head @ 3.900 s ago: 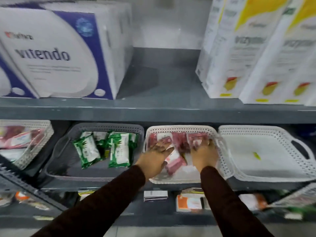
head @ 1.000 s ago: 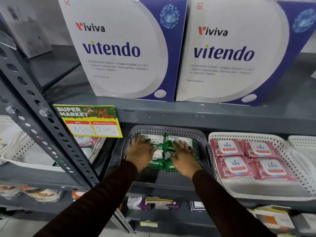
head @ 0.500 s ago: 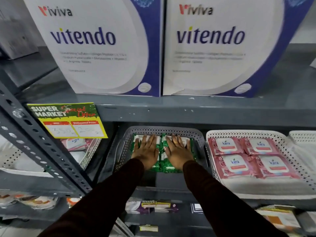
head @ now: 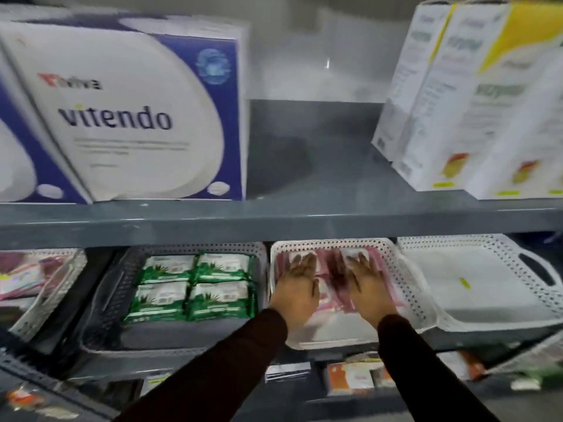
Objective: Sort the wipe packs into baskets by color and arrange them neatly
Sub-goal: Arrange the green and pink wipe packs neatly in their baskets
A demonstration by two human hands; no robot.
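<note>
Several green wipe packs [head: 195, 286] lie in a tidy two-by-two block in the grey basket [head: 170, 336] on the lower shelf. Right of it, a white basket [head: 329, 338] holds pink wipe packs [head: 333, 271], mostly hidden under my hands. My left hand [head: 297, 289] lies flat, fingers spread, on the left pink packs. My right hand [head: 367, 287] lies flat on the right ones. Neither hand grips a pack. The picture is blurred.
An empty white basket [head: 487, 318] with a handle stands at the right. Another white basket [head: 45, 293] with pink items sits at far left. The grey shelf edge [head: 274, 222] runs just above the baskets, with large boxes [head: 131, 117] on top. More goods lie below.
Both hands have left the green packs in the grey basket and moved right onto the pink packs in the white basket. My view has swung right with them.
</note>
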